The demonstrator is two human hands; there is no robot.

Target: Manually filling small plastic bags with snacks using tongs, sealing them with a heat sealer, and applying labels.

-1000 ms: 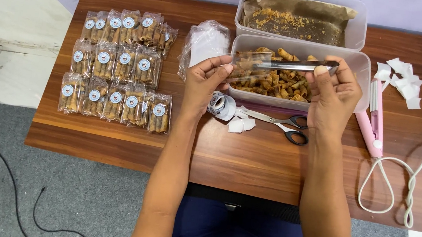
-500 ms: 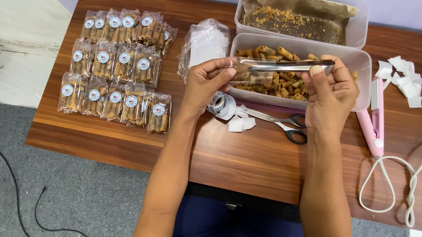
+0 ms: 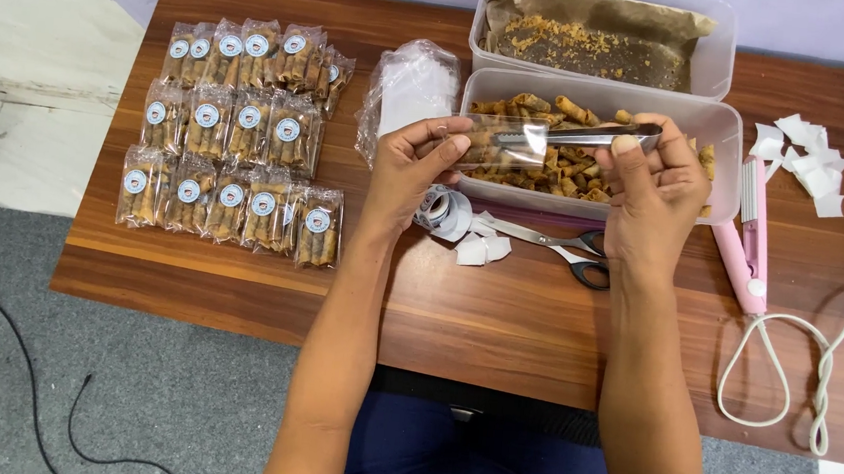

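Clear plastic is what the left hand (image 3: 409, 166) pinches: a small pouch (image 3: 494, 144) held sideways over the near rim of the front tub (image 3: 594, 92), already showing brown rolled snacks through its film. The right hand (image 3: 652, 185) is closed around metal tongs (image 3: 590, 138) whose tips reach into the pouch's mouth. As a judgement, the packing is well along but not finished: three rows of filled, stickered packets (image 3: 239, 132) lie toward the table's left edge, while the front tub still holds a good layer of rolls (image 3: 548, 172), and the pouch in hand looks unsealed and bears no round sticker. A stack of empty pouches (image 3: 408, 91) waits near the far edge, a sticker roll (image 3: 442, 212) and scissors (image 3: 562, 246) lie just below the hands, and a pink heat sealer (image 3: 751, 243) rests toward the right edge. The far tub (image 3: 603, 36) seems down to crumbs on brown paper. Whether the tongs grip a roll inside the pouch is hard to tell, since fingers and glare cover it; the sealer's cord runs out of view, and the table's right end is cut off.
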